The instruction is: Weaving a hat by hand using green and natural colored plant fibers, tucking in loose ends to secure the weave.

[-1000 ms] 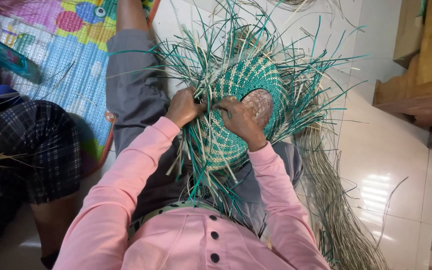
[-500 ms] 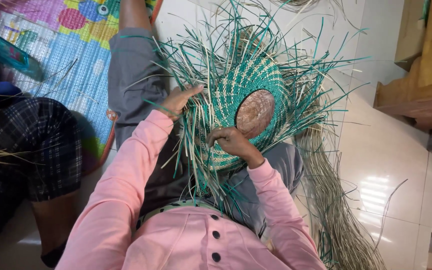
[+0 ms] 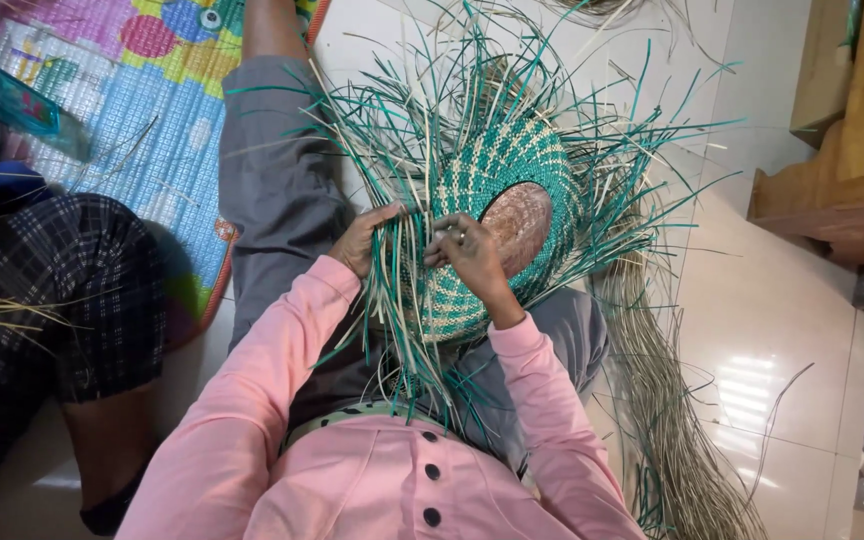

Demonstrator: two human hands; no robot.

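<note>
The half-woven hat (image 3: 482,215) sits mid-frame on the lap. The right hand (image 3: 467,252) pinches a strand on its weave; the left hand (image 3: 367,240), just left at the edge, presses loose strands (image 3: 392,300) running toward frame bottom.

Woven piece (image 3: 472,200): flat straw-like strips, teal and pale tan, matt, tight checker weave; loose strip ends (image 3: 612,130) stiff and dry. Brown form (image 3: 520,222) inside looks like worn wood, dull. Floor tiles (image 3: 762,330) glossy, reflective. Play mat (image 3: 142,110) textured foam-like plastic. Pink sleeves (image 3: 262,400) soft matt cloth. Bench (image 3: 852,150) smooth wood.
</note>
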